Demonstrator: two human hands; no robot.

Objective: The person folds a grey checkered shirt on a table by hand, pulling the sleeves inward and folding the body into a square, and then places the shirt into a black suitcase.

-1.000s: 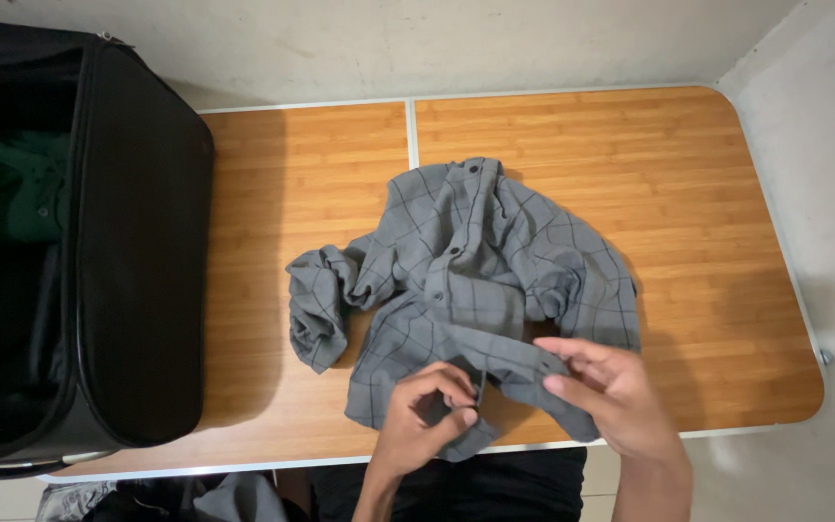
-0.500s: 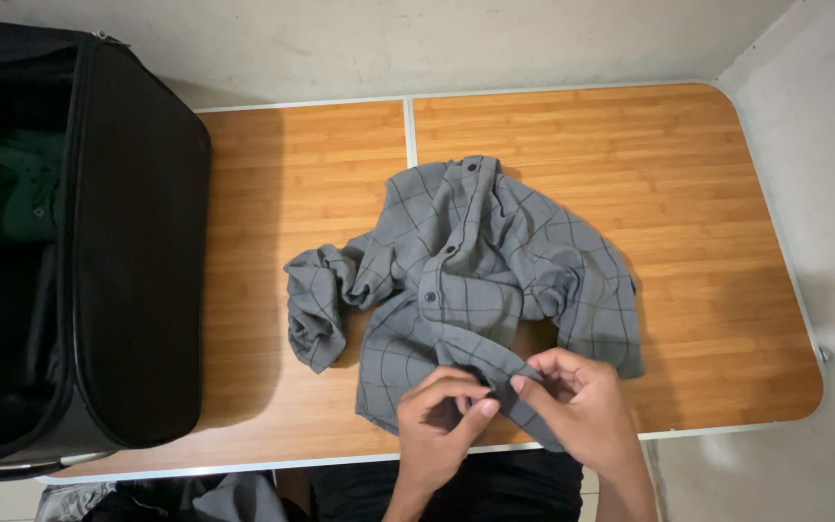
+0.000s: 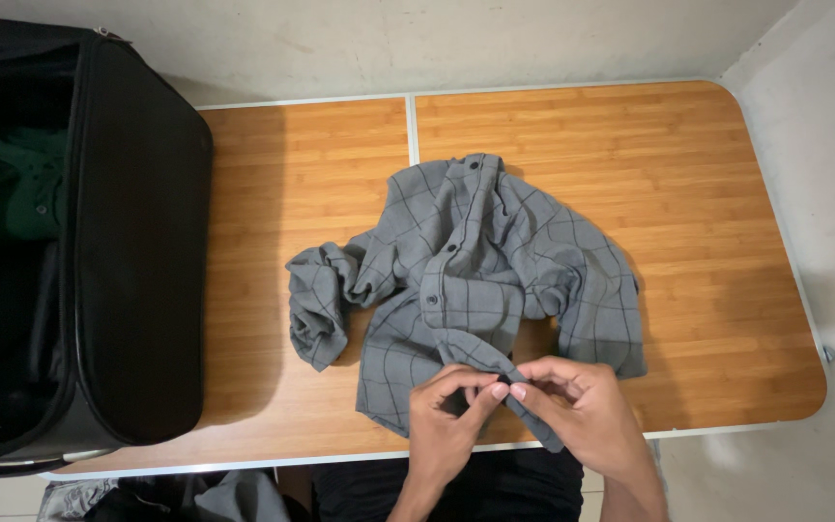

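Note:
A grey checked button-up shirt (image 3: pixel 495 261) lies crumpled on the wooden table (image 3: pixel 688 174), collar toward the far side, one sleeve bunched at the left. My left hand (image 3: pixel 446 420) and my right hand (image 3: pixel 582 416) meet at the shirt's lower front edge near the table's front. The fingertips of both hands pinch the button strip together there. The cloth under my palms is hidden.
An open black suitcase (image 3: pixel 137 251) stands at the table's left end, its lid up, with a green garment (image 3: pixel 21 188) inside. A white wall runs along the far side and the right. Dark cloth lies below the table's front edge (image 3: pixel 244 469).
My hands have drawn closer together on the shirt's lower front edge, the right hand shifting left. The hem has been pulled slightly and the shirt's bottom part has been rearranged.

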